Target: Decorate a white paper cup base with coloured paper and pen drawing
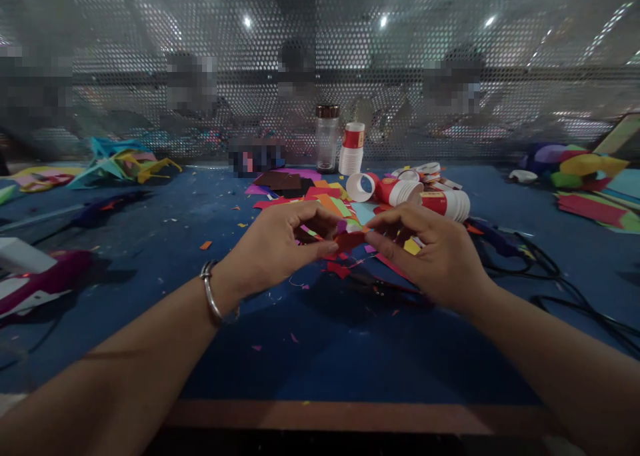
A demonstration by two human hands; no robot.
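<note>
Between my two hands, above the middle of the table, is a small piece of red paper (349, 241). My left hand (287, 243), with a silver bracelet at the wrist, pinches its left end between thumb and fingers. The thumb and fingertips of my right hand (433, 249) close on its right end. A bit of purple paper (342, 227) shows at my left fingertips. Just below my hands lies a dark tool (367, 283), perhaps scissors, partly in shadow. Coloured paper sheets (325, 195) are heaped behind my hands, which hide part of the heap.
Paper cups (445, 205) lie tipped over at the back right, near an upright cup stack (353, 151) and a clear bottle (327, 139). Black cables (555, 269) run along the right. A glue gun (110, 206) and a purple-and-white device (45, 279) are at the left.
</note>
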